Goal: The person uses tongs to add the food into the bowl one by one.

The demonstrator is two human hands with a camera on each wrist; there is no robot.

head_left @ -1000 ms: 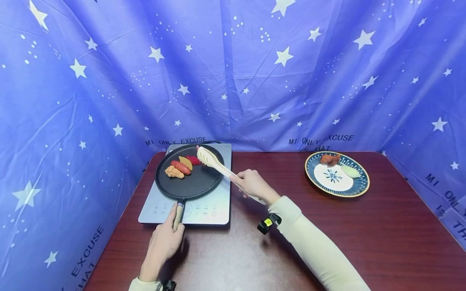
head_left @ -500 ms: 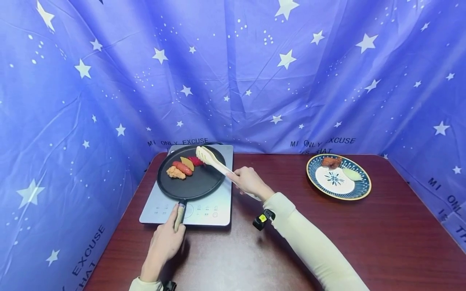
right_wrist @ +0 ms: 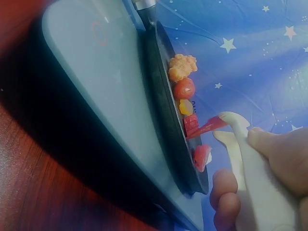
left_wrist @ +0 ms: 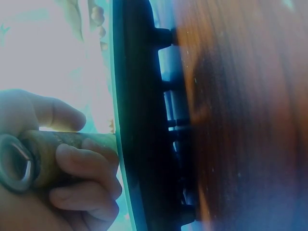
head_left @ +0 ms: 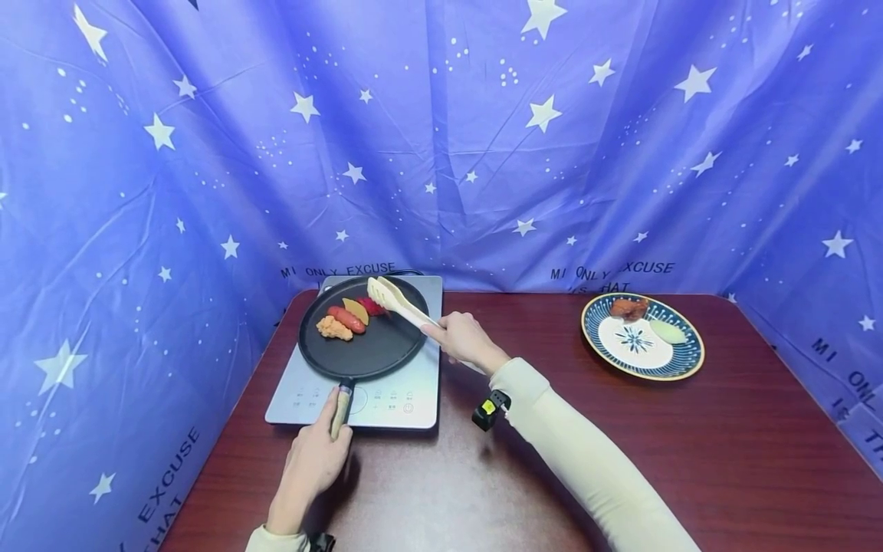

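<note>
My left hand [head_left: 313,460] grips the handle [head_left: 339,414] of a round black frying pan [head_left: 345,360]; in the left wrist view its fingers curl round that handle. My right hand [head_left: 469,339] holds cream tongs [head_left: 407,307] slanting over the pan's far right side. At the tongs' tips in the right wrist view is a thin red piece [right_wrist: 211,126], which seems caught between them. The pan bears a breaded golden lump [head_left: 334,328], a sausage [head_left: 347,319], a yellow wedge [head_left: 356,310] and a red food piece [head_left: 371,306], partly hidden by the tongs. Another red-and-white piece [right_wrist: 202,157] lies near the pan's rim.
Under the pan is a silver induction cooker [head_left: 393,406] on a dark red wooden table [head_left: 538,452]. At the right stands a blue-patterned plate [head_left: 631,349] with a browned piece of meat [head_left: 629,309] and a pale green slice [head_left: 667,331]. A starry blue curtain [head_left: 469,192] encloses the table.
My right hand and the tongs have shifted slightly left across the pan. The left hand keeps its hold on the handle. The whole head view has shifted a little.
</note>
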